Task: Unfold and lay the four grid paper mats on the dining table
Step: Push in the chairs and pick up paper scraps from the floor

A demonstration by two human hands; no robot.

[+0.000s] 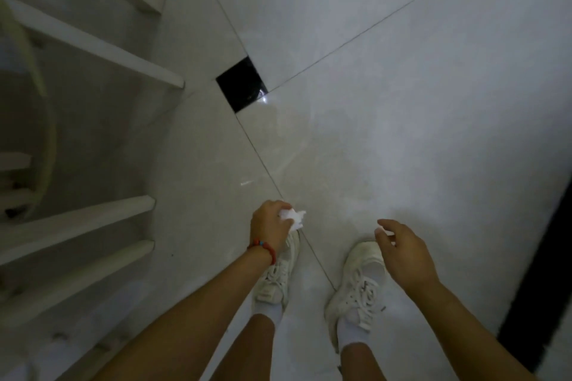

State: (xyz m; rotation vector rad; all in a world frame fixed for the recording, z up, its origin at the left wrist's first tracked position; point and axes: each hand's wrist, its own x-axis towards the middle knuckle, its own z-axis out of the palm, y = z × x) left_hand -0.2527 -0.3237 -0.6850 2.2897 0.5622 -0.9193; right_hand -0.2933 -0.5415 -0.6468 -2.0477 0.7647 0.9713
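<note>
I look straight down at a pale tiled floor (387, 102) and my own two white shoes. My left hand (270, 224), with a red bead bracelet at the wrist, is shut on a small crumpled white piece of paper (294, 216). My right hand (402, 249) hovers over the right shoe with fingers loosely curled; a small white scrap (380, 229) shows at its fingertips. No grid paper mat and no dining table top can be told apart in this view.
White chair or table legs and rails (93, 49) fill the left side. A black square inset tile (242, 83) lies ahead on the floor. A dark strip (538, 272) runs along the right edge.
</note>
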